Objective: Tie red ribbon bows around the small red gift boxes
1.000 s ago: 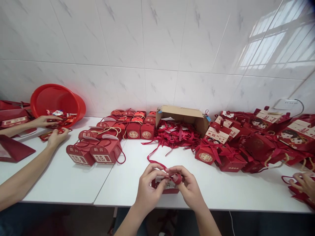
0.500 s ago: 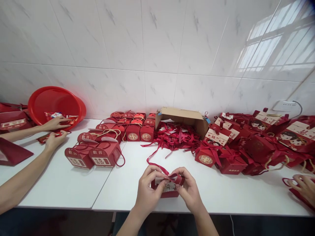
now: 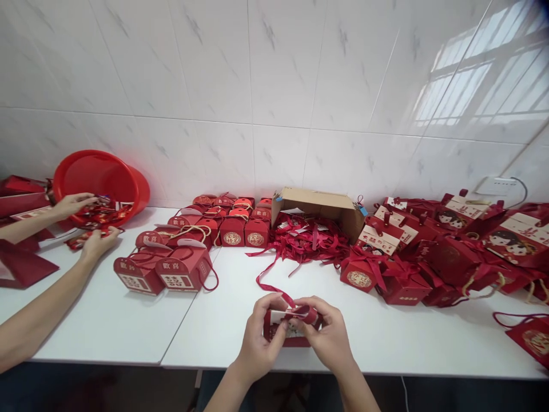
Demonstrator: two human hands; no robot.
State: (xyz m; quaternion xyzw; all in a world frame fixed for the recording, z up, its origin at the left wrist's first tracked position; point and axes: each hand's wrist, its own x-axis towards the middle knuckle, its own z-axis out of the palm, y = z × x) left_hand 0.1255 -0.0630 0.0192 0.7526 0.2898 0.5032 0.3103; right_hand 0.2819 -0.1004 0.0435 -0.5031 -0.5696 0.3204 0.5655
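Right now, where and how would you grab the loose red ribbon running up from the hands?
I'd pinch the ribbon across its width near its leftmost bend, coming from the left. It's a slack, narrow strip curving over the white table there. Its near stretch is crowded by the left hand and right hand at the small box; its far stretch seems to meet the ribbon heap.

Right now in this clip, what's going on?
The camera wearer's left grip and right grip hold a small red gift box near the white table's front edge, pinching at its top. A red ribbon runs from there toward the ribbon heap spilling from a cardboard carton; whether it is tied is unclear. On the left, a co-worker's arms reach to a red basin of wrapped packets. Rows of red boxes stand left of the carton, and more are piled on its right.
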